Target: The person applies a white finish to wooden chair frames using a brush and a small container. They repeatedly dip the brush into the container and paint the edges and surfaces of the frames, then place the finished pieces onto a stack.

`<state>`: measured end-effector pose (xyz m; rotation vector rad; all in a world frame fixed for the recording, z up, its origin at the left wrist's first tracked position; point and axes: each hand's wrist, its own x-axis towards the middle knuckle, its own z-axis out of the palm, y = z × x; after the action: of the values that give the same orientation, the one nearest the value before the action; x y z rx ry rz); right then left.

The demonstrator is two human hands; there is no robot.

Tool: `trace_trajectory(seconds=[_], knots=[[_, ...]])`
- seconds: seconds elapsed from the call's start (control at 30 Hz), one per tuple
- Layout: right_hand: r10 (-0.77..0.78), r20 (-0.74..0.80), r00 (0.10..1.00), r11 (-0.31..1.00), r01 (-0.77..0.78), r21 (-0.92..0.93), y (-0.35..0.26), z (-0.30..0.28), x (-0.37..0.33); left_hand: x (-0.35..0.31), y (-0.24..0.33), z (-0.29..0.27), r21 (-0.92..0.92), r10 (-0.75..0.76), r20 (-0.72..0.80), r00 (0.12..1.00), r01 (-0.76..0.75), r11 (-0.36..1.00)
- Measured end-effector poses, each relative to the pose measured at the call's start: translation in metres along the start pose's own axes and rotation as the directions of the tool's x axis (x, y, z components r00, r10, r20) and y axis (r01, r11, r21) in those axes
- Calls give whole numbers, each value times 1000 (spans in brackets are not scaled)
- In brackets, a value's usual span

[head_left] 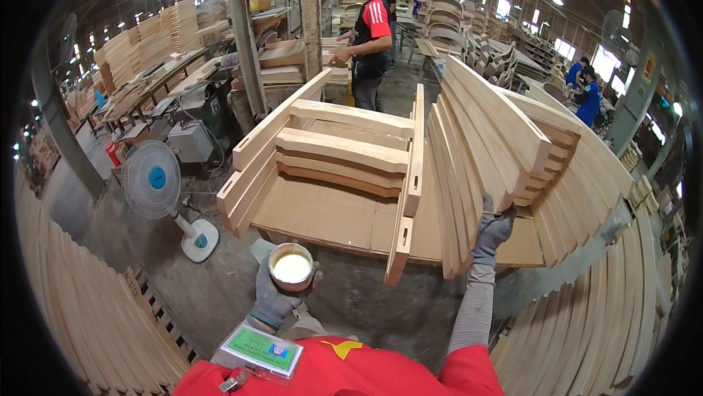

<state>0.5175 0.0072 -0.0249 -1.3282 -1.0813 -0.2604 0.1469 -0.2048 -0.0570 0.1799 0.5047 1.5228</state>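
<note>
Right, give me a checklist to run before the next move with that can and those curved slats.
1. Left hand has a firm grip on the can: ok, gloved fingers wrap its side.
2. Can upright, pale liquid level: ok, nothing spilling.
3. Right hand in contact with the curved slats: ok, it touches the end of the stack; a thin tool seems pinched there, cannot tell what kind.
4. Slat stack steady on the table: cannot tell, the slats lean on edge.
5. Chair frame lying flat within reach: ok.
6. Co-worker away from the bench: ok, standing beyond it.
</note>
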Motion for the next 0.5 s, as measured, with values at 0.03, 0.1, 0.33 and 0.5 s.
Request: trace_trajectory(seconds=[0.03, 0.1, 0.33, 0.5], knots=[[28, 8, 1000, 999, -28, -17, -3, 0, 0, 2, 2, -1, 3, -6, 18, 1000, 6, 1000], [-45, -22, 999, 999, 45, -18, 1, 2, 0, 3, 3, -1, 9, -11, 22, 1000, 11, 1000], [-60, -50, 997, 998, 60, -4, 2, 4, -1, 14, 10, 0, 86, 2, 67, 998, -8, 996], [-76, -69, 995, 997, 77, 13, 6, 4, 2, 20, 4, 1, 153, 77, 75, 994, -88, 984]])
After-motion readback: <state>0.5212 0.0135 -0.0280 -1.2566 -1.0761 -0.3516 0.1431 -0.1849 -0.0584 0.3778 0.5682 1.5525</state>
